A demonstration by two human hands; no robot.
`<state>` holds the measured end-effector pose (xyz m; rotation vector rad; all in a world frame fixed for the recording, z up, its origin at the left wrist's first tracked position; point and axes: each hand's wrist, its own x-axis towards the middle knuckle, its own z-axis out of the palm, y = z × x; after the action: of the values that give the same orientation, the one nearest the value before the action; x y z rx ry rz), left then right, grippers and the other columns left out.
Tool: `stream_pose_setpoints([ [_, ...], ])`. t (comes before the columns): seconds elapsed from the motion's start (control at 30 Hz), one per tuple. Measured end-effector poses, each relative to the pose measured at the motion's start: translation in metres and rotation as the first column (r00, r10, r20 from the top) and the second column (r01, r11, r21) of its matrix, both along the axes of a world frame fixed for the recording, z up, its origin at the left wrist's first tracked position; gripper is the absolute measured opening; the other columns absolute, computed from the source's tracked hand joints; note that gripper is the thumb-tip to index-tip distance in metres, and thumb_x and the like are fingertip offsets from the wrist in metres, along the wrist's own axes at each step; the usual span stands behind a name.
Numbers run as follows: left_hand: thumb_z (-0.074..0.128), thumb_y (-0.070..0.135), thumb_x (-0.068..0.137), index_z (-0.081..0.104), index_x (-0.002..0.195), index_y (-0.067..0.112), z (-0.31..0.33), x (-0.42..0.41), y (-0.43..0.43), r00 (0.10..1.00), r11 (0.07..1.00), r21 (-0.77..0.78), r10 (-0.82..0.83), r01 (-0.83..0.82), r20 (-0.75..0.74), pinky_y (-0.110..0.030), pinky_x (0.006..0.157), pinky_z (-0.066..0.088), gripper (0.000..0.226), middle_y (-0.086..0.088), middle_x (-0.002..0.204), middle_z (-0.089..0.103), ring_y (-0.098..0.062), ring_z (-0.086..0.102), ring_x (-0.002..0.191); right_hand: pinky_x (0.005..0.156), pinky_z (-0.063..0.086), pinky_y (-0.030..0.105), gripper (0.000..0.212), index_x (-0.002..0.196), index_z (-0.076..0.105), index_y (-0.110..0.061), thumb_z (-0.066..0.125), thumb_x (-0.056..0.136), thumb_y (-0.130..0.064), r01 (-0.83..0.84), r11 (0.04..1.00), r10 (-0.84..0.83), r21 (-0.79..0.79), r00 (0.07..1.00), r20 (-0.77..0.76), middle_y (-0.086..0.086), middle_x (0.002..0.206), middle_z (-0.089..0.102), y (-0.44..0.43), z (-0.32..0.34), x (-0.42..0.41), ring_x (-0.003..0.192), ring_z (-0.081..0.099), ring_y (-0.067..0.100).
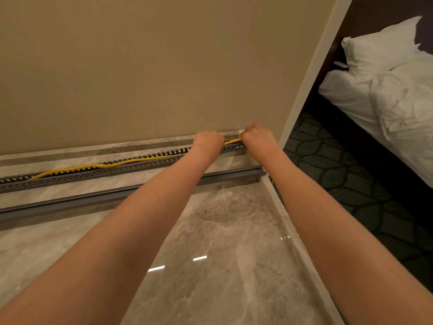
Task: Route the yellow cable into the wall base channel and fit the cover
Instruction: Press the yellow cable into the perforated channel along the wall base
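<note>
Fingers of the left hand (209, 140) and right hand (256, 136) are curled, apparently pinching the yellow cable (232, 141) above the slotted channel (70, 178). Better to press it fully down, working leftward where it lies wavy, before lifting the cover (117, 195) from the floor (222, 231).

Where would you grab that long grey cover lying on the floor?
From above, at two spots spread along the cover, pinching across its narrow width. It lies long and thin, parallel to the channel, so a grip at one end would probably let it sag.
</note>
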<state>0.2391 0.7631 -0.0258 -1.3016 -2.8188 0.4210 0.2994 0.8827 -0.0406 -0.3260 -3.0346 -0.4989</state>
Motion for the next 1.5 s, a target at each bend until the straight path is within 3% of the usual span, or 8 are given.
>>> stream_pose_setpoints([
  [0.2,0.041,-0.009,0.092,0.055,0.118,-0.001,0.0,-0.001,-0.01,1.0,0.998,0.054,-0.023,0.023,0.01,-0.038,0.085,0.048,0.031,-0.019,0.12,0.059,-0.036,0.058,0.111,0.087,0.046,0.04,0.028,0.117,0.054,0.007,0.04,0.092,0.006,0.084,0.992,-0.092,-0.098,0.993,-0.077,0.024,0.121,0.053,-0.003,-0.012,0.006,0.117,0.047,0.034],
  [0.33,0.041,-0.008,0.093,0.054,0.118,0.0,-0.001,-0.004,-0.011,0.999,0.997,0.074,-0.04,0.037,0.035,-0.039,0.083,0.048,0.03,-0.019,0.119,0.059,-0.036,0.058,0.109,0.034,0.042,0.021,0.038,0.064,0.065,-0.002,0.088,0.035,0.004,-0.015,1.0,0.011,-0.012,0.969,-0.247,0.011,0.053,0.062,-0.011,-0.01,0.004,0.052,0.063,0.024],
  [0.43,0.043,-0.007,0.091,0.05,0.122,0.002,-0.003,-0.005,-0.008,0.996,0.992,0.101,-0.076,0.071,0.049,-0.04,0.083,0.048,0.033,-0.018,0.121,0.056,-0.036,0.057,0.111,0.028,0.033,0.016,0.044,0.053,0.062,-0.007,0.09,0.02,-0.001,-0.039,0.997,0.022,-0.064,0.97,-0.243,0.005,0.045,0.058,-0.009,-0.017,0.0,0.042,0.059,0.019],
  [0.57,0.044,0.001,0.091,0.049,0.123,0.0,-0.008,0.007,0.001,0.992,0.978,0.173,-0.122,0.116,0.022,-0.041,0.085,0.048,0.032,-0.017,0.123,0.053,-0.035,0.057,0.112,0.032,0.039,0.021,0.034,0.056,0.062,0.0,0.086,0.033,0.009,-0.041,0.993,0.003,-0.115,0.951,-0.308,0.016,0.064,0.063,-0.012,-0.018,0.002,0.049,0.062,0.028],
  [0.7,0.044,0.004,0.093,0.049,0.125,0.001,-0.014,0.015,0.015,0.989,0.967,0.209,-0.15,0.143,0.016,-0.039,0.088,0.048,0.033,-0.016,0.124,0.053,-0.032,0.056,0.114,0.078,0.043,0.039,0.023,0.105,0.062,0.005,0.049,0.086,0.005,0.008,0.957,-0.095,-0.288,0.952,-0.291,0.021,0.116,0.053,-0.012,-0.024,0.001,0.108,0.053,0.034],
  [0.93,0.042,-0.003,0.092,0.057,0.119,0.0,-0.003,0.012,0.024,0.997,0.981,0.182,-0.078,0.075,0.011,-0.038,0.091,0.048,0.03,-0.018,0.123,0.059,-0.034,0.057,0.116,0.101,0.032,0.037,0.05,0.13,0.05,-0.009,0.051,0.081,0.003,0.131,0.859,-0.341,-0.495,0.868,-0.361,0.013,0.135,0.043,0.006,-0.03,0.013,0.124,0.041,0.031],
  [1.13,0.043,-0.003,0.093,0.056,0.121,0.003,-0.001,0.017,0.041,0.999,0.99,0.135,-0.034,0.031,0.021,-0.037,0.091,0.048,0.032,-0.014,0.125,0.06,-0.032,0.057,0.117,0.071,0.038,0.032,0.012,0.109,0.042,-0.014,0.042,0.097,-0.011,0.234,0.406,-0.771,-0.883,0.607,-0.194,0.014,0.114,0.064,0.017,-0.05,0.03,0.104,0.059,0.03],
  [1.5,0.037,0.0,0.096,0.043,0.131,0.005,-0.013,0.014,0.043,0.994,0.99,0.103,-0.094,0.099,-0.049,-0.039,0.089,0.047,0.036,-0.016,0.122,0.059,-0.034,0.057,0.114,0.082,0.044,0.036,0.018,0.102,0.063,-0.013,0.049,0.092,-0.009,0.184,0.712,-0.571,-0.678,0.713,-0.407,0.006,0.1,0.073,0.052,-0.03,0.021,0.097,0.064,0.031],
])
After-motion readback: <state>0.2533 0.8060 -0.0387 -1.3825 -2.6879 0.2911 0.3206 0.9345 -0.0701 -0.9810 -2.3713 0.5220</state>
